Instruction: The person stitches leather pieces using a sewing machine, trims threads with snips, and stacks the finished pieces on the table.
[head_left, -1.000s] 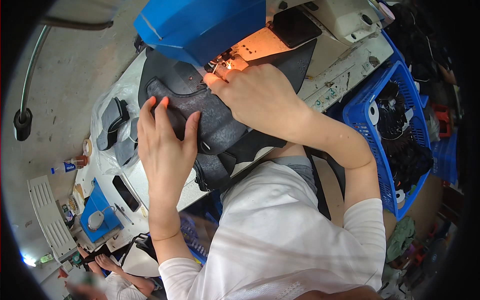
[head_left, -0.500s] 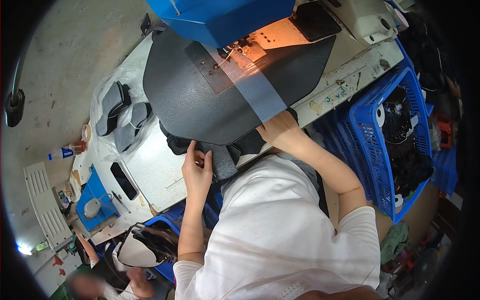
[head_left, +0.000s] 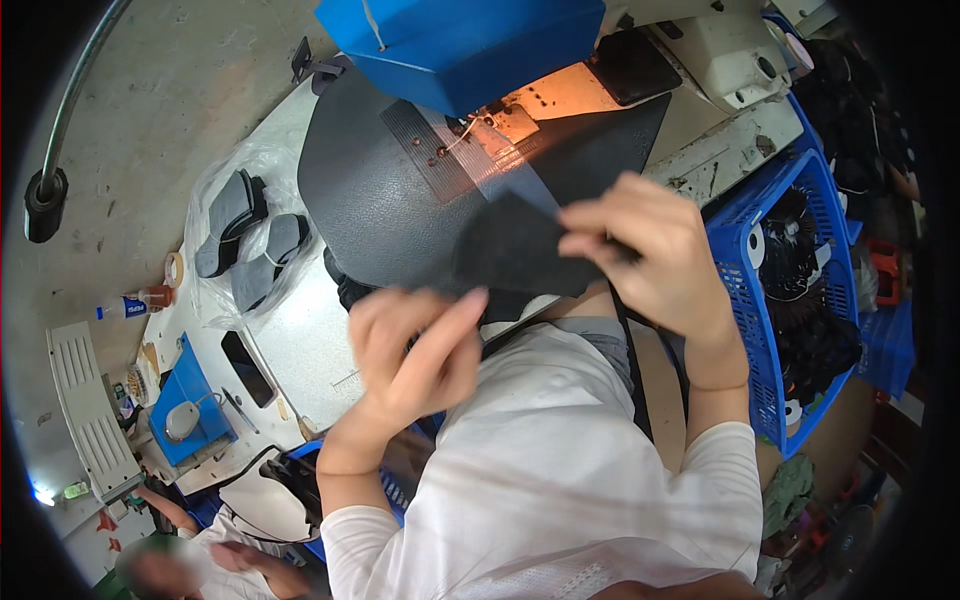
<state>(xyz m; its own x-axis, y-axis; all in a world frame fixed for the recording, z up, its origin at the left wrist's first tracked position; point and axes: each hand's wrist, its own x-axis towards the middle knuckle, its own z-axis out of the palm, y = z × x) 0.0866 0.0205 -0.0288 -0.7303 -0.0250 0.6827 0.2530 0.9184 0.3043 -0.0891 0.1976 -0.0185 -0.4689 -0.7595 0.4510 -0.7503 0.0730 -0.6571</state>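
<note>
My two hands hold a dark grey-black piece of material [head_left: 515, 250], raised over the near edge of a black plate [head_left: 370, 190]. My right hand [head_left: 660, 250] pinches its right end between thumb and fingers. At its lower left edge my left hand [head_left: 415, 345] has thumb and fingers closed, blurred by motion. The plate lies under a blue-covered machine head [head_left: 460, 50], whose lamp lights the needle area orange. A ribbed patch [head_left: 420, 150] and a clear strip [head_left: 490, 180] are on the plate. More black material [head_left: 345, 280] shows beneath the plate's near left edge.
A clear plastic bag [head_left: 215, 290] with grey-black pieces lies left on the white table [head_left: 310, 345]. Farther left are a phone [head_left: 247, 368], a tape roll [head_left: 174, 270] and a bottle [head_left: 135, 303]. Blue crate [head_left: 735, 300] with black items stands right. Another person [head_left: 235, 555] sits lower left.
Both hands have come up from the plate's near edge and now hold the dark piece above it. My right hand moved up and right. The view has shifted slightly.
</note>
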